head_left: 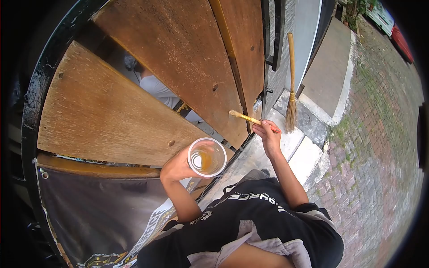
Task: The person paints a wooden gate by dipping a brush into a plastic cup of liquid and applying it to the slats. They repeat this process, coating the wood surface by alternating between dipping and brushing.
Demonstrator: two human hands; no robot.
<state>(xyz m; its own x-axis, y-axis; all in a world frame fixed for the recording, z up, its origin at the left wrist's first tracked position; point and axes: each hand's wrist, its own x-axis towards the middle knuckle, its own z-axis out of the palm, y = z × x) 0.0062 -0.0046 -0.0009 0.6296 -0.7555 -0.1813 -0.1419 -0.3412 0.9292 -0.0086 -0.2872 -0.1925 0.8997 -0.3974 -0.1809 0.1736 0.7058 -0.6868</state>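
Observation:
A clear plastic cup (207,157) with some amber liquid at its bottom is held in my left hand (176,166), in front of the lower ends of the wooden boards. My right hand (268,134) grips a paintbrush (249,118) by its handle, which has a red end. The pale bristles lie over the lower part of the middle brown board (187,67); whether they touch it I cannot tell. To the left is a lighter board (107,116) with a worn surface, set in a black metal frame (33,98).
A broom (291,85) leans upright by the grey wall on the right. A dark banner (103,214) hangs at the lower left. Through the gap between boards shows a person in a white garment (156,88). Brick paving (357,192) with grass lies at right.

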